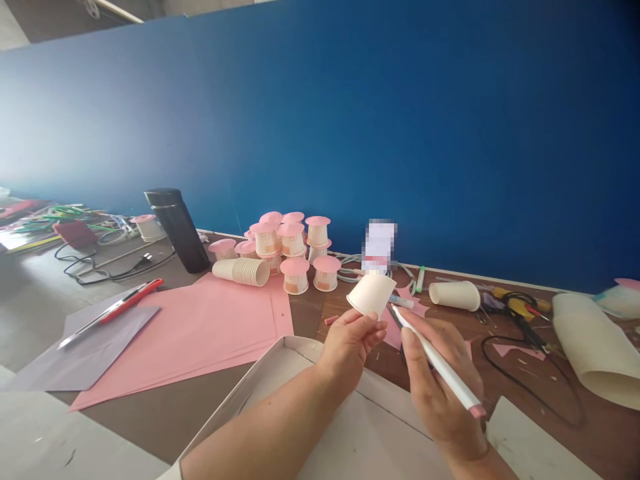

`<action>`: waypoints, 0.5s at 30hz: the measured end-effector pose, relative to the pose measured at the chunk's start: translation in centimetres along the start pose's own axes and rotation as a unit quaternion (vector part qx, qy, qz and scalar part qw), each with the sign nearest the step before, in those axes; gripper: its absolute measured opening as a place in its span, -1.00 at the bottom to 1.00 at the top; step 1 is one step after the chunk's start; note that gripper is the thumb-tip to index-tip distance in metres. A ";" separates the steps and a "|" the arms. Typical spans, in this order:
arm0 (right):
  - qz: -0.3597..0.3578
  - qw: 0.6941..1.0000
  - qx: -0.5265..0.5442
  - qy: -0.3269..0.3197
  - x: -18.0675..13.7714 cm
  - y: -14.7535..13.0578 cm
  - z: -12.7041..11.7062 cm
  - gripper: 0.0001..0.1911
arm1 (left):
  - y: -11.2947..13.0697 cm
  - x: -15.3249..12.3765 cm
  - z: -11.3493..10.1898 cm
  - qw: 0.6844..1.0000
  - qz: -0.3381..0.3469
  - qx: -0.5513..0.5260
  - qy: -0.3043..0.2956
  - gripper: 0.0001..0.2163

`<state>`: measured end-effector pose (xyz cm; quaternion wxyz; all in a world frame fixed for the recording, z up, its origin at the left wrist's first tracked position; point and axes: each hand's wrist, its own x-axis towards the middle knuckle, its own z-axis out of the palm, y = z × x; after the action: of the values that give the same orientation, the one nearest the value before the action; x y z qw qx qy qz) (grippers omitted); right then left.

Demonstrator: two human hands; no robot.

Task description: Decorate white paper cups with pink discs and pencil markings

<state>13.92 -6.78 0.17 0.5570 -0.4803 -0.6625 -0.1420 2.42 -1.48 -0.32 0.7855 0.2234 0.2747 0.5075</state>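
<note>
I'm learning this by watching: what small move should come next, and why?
Probably bring the pen tip onto the cup: the right hand holds the pen with its tip close by, the left hand grips the cup, and the side in view looks unmarked.

Two bare hands, ours, raised side by side, near each other, not touching. Our left forearm [270,427], uncovered, slants up and rightward from lower edge, wrist close to straight. Left hand [350,347] set in light pinch, fingers bent, fingertips gathered near thumb. Our right wrist [467,450] rises from lower edge, leaning up and left, most of arm beyond frame. Right hand [445,370] closed in writing grip, thumb on inner side, index finger stretched forward, tip angled toward left hand.
</note>
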 end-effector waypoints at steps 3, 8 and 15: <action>-0.015 1.000 0.012 0.003 0.0 0.0 0.2 -0.71 | -0.1 0.1 0.1 1.000 0.001 -0.023 0.009 -0.88; -0.001 1.000 0.017 0.000 0.0 0.0 0.3 -0.73 | -0.7 0.2 -0.3 1.000 0.015 -0.003 -0.004 -0.77; 0.005 1.000 -0.014 0.007 -0.2 0.1 0.4 -0.77 | -1.1 0.4 -0.9 0.997 0.046 0.064 -0.015 -0.77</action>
<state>13.73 -6.54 -0.15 0.5556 -0.4902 -0.6543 -0.1513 2.68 -1.41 -1.76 0.7494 0.2933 0.2838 0.5214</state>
